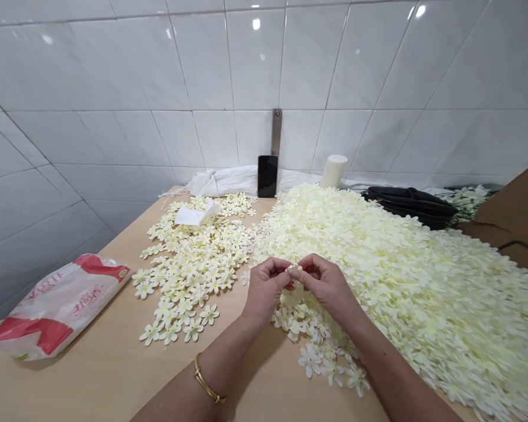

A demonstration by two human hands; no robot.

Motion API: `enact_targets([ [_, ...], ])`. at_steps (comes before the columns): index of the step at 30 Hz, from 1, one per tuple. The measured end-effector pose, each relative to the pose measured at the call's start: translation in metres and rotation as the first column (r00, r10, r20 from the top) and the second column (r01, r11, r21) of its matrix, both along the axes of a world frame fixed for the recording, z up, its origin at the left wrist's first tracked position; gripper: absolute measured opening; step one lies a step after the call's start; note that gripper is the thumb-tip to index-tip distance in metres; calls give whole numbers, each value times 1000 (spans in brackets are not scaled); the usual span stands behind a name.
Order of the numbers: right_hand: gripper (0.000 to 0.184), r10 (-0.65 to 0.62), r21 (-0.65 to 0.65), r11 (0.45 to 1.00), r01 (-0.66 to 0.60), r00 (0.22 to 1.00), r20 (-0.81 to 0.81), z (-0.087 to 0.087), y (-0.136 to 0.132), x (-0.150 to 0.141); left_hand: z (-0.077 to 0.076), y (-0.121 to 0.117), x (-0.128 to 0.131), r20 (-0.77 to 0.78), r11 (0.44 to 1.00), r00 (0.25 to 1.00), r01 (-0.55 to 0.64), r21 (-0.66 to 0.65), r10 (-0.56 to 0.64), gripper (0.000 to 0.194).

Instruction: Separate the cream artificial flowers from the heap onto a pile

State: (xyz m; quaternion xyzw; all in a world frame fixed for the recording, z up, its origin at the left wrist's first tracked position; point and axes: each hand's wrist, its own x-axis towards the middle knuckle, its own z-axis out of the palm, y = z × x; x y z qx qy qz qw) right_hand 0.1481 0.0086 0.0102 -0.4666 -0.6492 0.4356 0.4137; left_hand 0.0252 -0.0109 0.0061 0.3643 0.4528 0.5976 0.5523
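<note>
My left hand and my right hand meet at the fingertips over the table. Pinched between them is a small cream artificial flower, mostly covered by the fingers. Beneath and to the right of both hands spreads a large heap of pale artificial flowers. A smaller group of similar flowers, with yellowish centres, lies left of my left hand. A few loose flowers rest below my right hand. Around my left wrist is a gold bracelet.
A red-and-white plastic packet lies at the left table edge. White paper sits on the smaller flower group. At the back, a phone leans upright near a white cylinder. A black bag lies behind the heap.
</note>
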Motion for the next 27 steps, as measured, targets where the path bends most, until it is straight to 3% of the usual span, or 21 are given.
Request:
enact_targets([
  [2,29,45,-64,997,-49,997,-65,-3,2,0,-2,0,0,25,999,999,44,5,-44,9],
  [5,31,16,-61,998,-19,998,-52,-4,2,-2,-5,2,0,82,995,992,97,-17,-95,13],
  [11,37,-42,-67,997,38,998,-47,-5,0,-5,-4,2,0,139,994,987,92,-61,-83,16],
  [21,34,81,-163,979,-119,972,-220,-3,2,-3,0,2,-2,139,995,987,87,-39,-80,14],
  [27,37,42,-118,991,-64,983,-181,-5,3,-2,-2,2,-2,185,987,974,145,-68,-130,21],
])
